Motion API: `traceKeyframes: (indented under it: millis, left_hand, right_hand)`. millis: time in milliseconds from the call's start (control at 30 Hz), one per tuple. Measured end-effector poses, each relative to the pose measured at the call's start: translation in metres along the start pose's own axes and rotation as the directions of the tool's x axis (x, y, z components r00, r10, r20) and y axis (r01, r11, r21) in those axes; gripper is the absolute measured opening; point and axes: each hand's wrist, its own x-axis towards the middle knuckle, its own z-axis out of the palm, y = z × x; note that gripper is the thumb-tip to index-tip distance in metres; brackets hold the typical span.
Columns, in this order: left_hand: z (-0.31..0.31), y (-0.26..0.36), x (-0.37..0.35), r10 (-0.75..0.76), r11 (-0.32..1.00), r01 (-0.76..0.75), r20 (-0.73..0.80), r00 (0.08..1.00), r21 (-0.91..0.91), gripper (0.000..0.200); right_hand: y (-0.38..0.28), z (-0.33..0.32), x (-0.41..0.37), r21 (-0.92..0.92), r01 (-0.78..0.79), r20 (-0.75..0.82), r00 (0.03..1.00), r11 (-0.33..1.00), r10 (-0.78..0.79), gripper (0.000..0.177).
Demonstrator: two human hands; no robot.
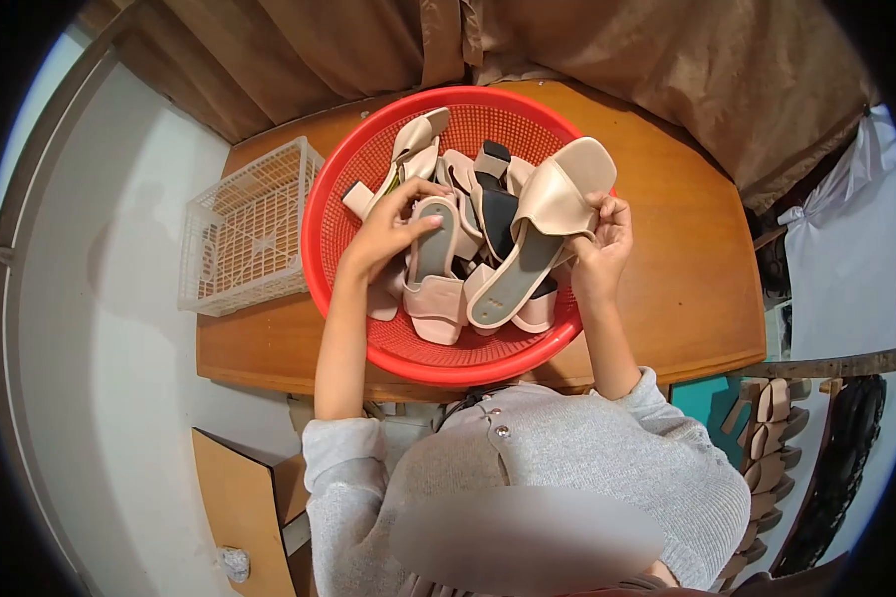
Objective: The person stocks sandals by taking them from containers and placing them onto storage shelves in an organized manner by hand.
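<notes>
My right hand (603, 249) is closed on the edge of a cream slide sandal (563, 187), which tilts over the basket with its wide strap up and its grey insole showing. My left hand (392, 227) grips the heel end of a pink slide sandal (434, 300), thumb on the grey insole, toe pointing toward me. Both sandals are over a round red plastic basket (331, 303). Heaped inside are several more sandals, among them a black one (498, 204) and a cream one with a block heel (413, 144) leaning at the far left.
The basket stands on a wooden table (682, 269). To its left is a white plastic crate (244, 234). Brown curtains (657, 45) hang behind the table. On the right, below the table, are rows of shoes (767, 448). A wooden board (239, 497) stands at lower left.
</notes>
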Motion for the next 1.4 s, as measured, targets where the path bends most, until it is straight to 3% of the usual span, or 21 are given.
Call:
traceKeyframes:
  millis: [67, 133, 233, 400, 533, 633, 733, 767, 800, 833, 900, 933, 1000, 1033, 1067, 1133, 1200, 1267, 1300, 1367, 1400]
  left_hand:
    - [-0.007, 0.002, -0.005, 0.015, 0.999, -0.022, -0.146, 0.989, -0.044, 0.028]
    - [-0.03, -0.013, 0.003, 0.197, 0.98, -0.182, -0.344, 0.918, 0.077, 0.023]
    - [-0.06, -0.033, 0.005, 0.146, 0.928, -0.338, -0.679, 0.719, -0.158, 0.018]
    - [-0.087, -0.062, -0.004, 0.017, 0.817, -0.503, -0.859, 0.511, -0.283, 0.02]
    - [-0.081, -0.05, -0.002, 0.198, 0.908, -0.417, -0.909, 0.367, 0.029, 0.023]
    - [-0.074, -0.047, -0.004, 0.211, 0.965, -0.255, -0.747, 0.63, 0.058, 0.024]
    - [-0.066, -0.058, 0.004, 0.251, 0.968, -0.169, -0.681, 0.688, 0.186, 0.026]
    - [-0.063, -0.054, 0.002, 0.221, 0.969, -0.087, -0.65, 0.727, 0.233, 0.025]
    - [-0.06, -0.057, 0.001, 0.222, 0.968, -0.088, -0.643, 0.733, 0.234, 0.025]
    - [-0.057, -0.061, 0.001, 0.242, 0.933, -0.004, -0.621, 0.746, 0.359, 0.026]
    - [-0.047, -0.05, 0.0, 0.279, 0.798, 0.184, -0.623, 0.731, 0.574, 0.029]
    - [-0.039, -0.037, 0.0, 0.289, 0.796, 0.178, -0.623, 0.727, 0.578, 0.029]
    - [-0.02, -0.019, 0.0, 0.611, 0.478, 0.134, -0.439, 0.659, 0.868, 0.03]
    - [-0.013, -0.019, 0.003, 0.621, 0.47, 0.055, -0.374, 0.689, 0.881, 0.029]
    - [-0.004, -0.016, 0.005, 0.563, 0.594, -0.085, -0.339, 0.754, 0.8, 0.026]
    - [0.024, -0.009, 0.006, 0.543, 0.676, -0.176, -0.322, 0.776, 0.716, 0.022]
    - [0.046, 0.0, 0.001, 0.116, 0.78, 0.036, -0.2, 0.973, 0.625, 0.027]
    - [0.053, -0.004, -0.001, -0.145, 0.712, 0.147, -0.061, 0.988, 0.686, 0.027]
    - [0.054, -0.012, -0.001, -0.086, 0.69, 0.082, -0.031, 0.996, 0.719, 0.026]
    - [0.051, -0.046, 0.002, 0.105, 0.54, -0.11, 0.063, 0.992, 0.834, 0.035]
    - [0.054, -0.043, 0.0, 0.107, 0.484, -0.109, 0.065, 0.992, 0.869, 0.042]
  right_hand:
    - [0.006, -0.004, 0.002, 0.131, -0.049, 0.04, 0.998, 0.99, 0.044, 0.04]
    - [0.003, -0.002, 0.002, 0.148, -0.039, 0.033, 0.999, 0.988, 0.034, 0.039]
    - [0.002, 0.004, 0.003, 0.175, 0.012, 0.027, 0.999, 0.984, -0.017, 0.038]
    - [-0.032, 0.044, 0.02, 0.16, 0.117, 0.106, 0.985, 0.98, -0.134, 0.037]
    - [-0.075, 0.071, 0.065, 0.127, 0.171, 0.261, 0.945, 0.977, -0.2, 0.033]
    - [-0.063, 0.07, 0.099, -0.007, 0.027, 0.355, 0.935, 1.0, -0.023, 0.04]
    - [-0.007, 0.056, 0.119, -0.202, -0.154, 0.517, 0.822, 0.967, 0.239, 0.043]
    - [0.014, 0.044, 0.12, -0.431, -0.087, 0.599, 0.717, 0.898, 0.356, 0.047]
    - [0.042, 0.029, 0.119, -0.51, 0.142, 0.718, 0.613, 0.848, 0.329, 0.05]
    - [0.066, 0.011, 0.121, -0.643, 0.125, 0.705, 0.483, 0.756, 0.52, 0.048]
    - [0.071, 0.004, 0.104, -0.585, 0.346, 0.791, 0.445, 0.734, 0.42, 0.047]
    - [0.068, 0.005, 0.102, -0.559, 0.461, 0.821, 0.428, 0.69, 0.379, 0.049]
    - [0.056, 0.01, 0.101, -0.631, 0.442, 0.769, 0.465, 0.637, 0.439, 0.049]
    - [0.049, 0.013, 0.101, -0.701, 0.419, 0.709, 0.5, 0.577, 0.497, 0.05]
    - [0.046, 0.015, 0.098, -0.701, 0.418, 0.707, 0.51, 0.577, 0.49, 0.05]
    - [0.043, 0.016, 0.091, -0.912, 0.243, 0.405, 0.652, 0.33, 0.641, 0.059]
    - [0.039, 0.013, 0.087, -0.929, 0.247, 0.369, 0.665, 0.275, 0.649, 0.067]
    - [0.036, 0.01, 0.085, -0.952, 0.262, 0.3, 0.681, 0.16, 0.668, 0.091]
    - [0.041, 0.002, 0.082, -0.927, 0.272, 0.374, 0.652, 0.258, 0.66, 0.1]
    - [0.041, -0.005, 0.069, -0.905, 0.208, 0.416, 0.607, 0.37, 0.677, 0.096]
    - [0.039, -0.009, 0.062, -0.866, 0.195, 0.478, 0.589, 0.46, 0.652, 0.094]
